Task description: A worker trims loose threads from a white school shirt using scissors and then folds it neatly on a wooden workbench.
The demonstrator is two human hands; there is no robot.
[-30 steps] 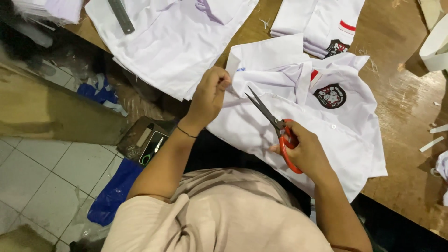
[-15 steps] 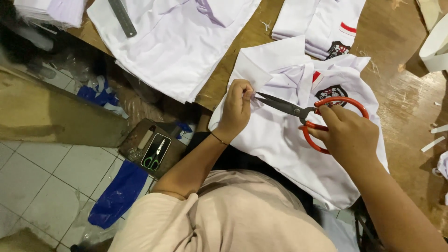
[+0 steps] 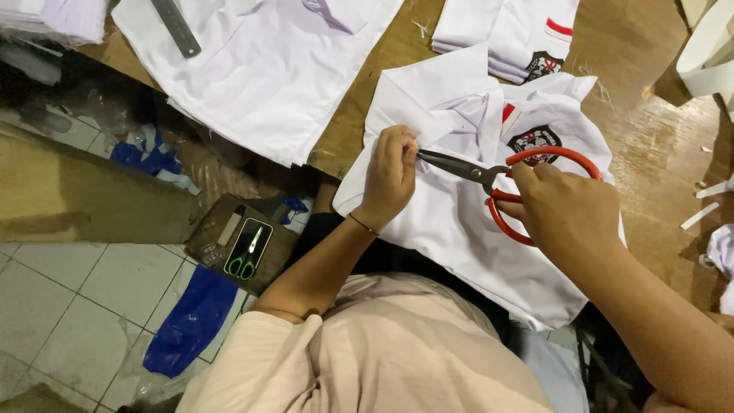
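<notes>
Pinching the white shirt on the wooden table, the left hand holds cloth tight, while the right hand grips red-handled scissors, blades touching the pinched spot.

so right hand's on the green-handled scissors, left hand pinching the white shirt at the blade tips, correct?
Not quite: in the head view the scissors in the right hand have red-orange handles, not green. The rest holds: the left hand pinches the white shirt at the blade tips.
</notes>
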